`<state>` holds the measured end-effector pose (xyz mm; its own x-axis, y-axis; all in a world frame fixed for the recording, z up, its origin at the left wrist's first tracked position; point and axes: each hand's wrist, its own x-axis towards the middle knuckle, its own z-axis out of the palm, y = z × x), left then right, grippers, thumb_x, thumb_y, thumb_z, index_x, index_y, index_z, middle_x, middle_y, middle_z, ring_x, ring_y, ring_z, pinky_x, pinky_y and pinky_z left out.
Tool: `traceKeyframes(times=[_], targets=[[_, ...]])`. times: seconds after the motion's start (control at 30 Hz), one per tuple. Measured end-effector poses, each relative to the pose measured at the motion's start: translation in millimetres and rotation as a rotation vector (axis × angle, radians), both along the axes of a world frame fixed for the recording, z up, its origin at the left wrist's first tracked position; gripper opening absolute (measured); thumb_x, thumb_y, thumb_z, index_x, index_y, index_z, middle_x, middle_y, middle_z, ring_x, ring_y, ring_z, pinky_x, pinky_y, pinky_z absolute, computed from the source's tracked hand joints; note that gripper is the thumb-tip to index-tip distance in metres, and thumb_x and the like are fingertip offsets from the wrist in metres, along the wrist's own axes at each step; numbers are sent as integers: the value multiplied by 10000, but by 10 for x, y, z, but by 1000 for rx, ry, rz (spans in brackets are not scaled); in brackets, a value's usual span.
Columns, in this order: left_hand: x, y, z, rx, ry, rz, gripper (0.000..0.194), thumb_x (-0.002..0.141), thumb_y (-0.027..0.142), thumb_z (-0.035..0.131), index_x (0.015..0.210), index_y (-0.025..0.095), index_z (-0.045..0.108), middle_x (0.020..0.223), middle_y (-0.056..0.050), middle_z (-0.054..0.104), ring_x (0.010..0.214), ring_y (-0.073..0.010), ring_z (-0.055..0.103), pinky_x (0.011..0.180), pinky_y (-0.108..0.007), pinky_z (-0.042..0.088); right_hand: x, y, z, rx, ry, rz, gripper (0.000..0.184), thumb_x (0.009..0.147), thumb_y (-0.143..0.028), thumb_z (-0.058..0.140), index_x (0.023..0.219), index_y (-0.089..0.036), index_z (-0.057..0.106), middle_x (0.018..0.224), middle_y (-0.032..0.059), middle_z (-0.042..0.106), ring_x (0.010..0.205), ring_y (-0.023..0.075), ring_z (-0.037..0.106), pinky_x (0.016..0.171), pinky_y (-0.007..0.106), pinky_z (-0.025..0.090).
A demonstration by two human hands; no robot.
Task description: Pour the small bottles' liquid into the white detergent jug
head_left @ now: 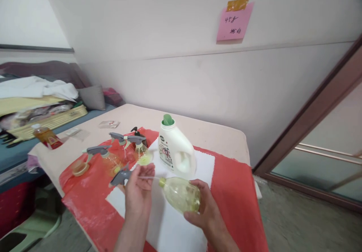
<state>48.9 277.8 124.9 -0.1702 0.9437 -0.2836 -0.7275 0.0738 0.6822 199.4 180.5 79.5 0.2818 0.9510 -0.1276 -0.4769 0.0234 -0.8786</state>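
My right hand (207, 210) grips the base of a clear yellowish spray bottle (181, 193), which is tilted almost onto its side with the neck towards the left. In my left hand (141, 188), palm turned up, is a grey trigger spray head (122, 176), held between thumb and fingers. Its thin dip tube (149, 177) runs across my fingers to the bottle's neck; whether the tip is inside cannot be made out. Just behind the bottle stands a large white jug (177, 148) with a green opening, upright on white paper (181, 231).
Several spray bottles, one with a grey trigger (136, 140), stand at the table's left. Near them is a small round cup (80, 168). A red sheet (232, 191) covers the table's front. A bottle of amber liquid (46, 135) leans at the far left; a wall is behind.
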Motion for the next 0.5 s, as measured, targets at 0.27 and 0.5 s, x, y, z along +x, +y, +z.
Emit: traceKeyframes(times=[0.27, 0.5], targets=[[-314, 133, 101, 21, -14, 184, 276, 772, 437, 651, 688, 176, 628, 782, -34, 715, 874, -157, 677, 779, -258, 512, 147, -15, 187, -87, 342, -75, 490, 628, -370, 762, 1077, -325, 569, 1181, 18, 606, 964, 233, 608, 736, 344, 481], [-11, 5, 10, 1, 62, -9, 273, 676, 393, 767, 742, 152, 656, 768, -69, 721, 778, -190, 700, 701, -292, 520, 237, 242, 782, 130, -45, -174, 624, 635, -391, 786, 1183, -343, 492, 1283, 40, 560, 1138, 269, 557, 863, 365, 465]])
